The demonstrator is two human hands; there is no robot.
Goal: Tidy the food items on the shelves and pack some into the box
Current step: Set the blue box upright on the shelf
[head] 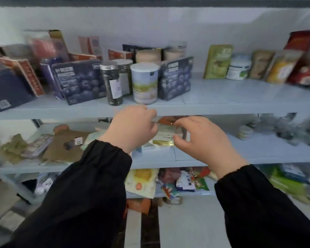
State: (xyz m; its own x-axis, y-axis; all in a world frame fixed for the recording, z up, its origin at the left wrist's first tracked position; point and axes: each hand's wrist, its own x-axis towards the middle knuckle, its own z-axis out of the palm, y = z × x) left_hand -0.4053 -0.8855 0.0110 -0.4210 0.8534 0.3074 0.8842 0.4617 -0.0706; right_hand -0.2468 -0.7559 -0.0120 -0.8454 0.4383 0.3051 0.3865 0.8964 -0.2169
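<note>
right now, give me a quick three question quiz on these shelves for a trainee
1. True or false: the white-lidded cylindrical tin stands upright on the top pale blue shelf.
2. The left hand and right hand grip a pale flat packet with a gold strip. Which level is it at? A) top shelf B) middle shelf C) floor
3. Fill in: the clear jar with the silver screw lid stands just to the ___ of the tin, as the camera sees it.
Key: 1 true; 2 B, the middle shelf; 3 left.
</note>
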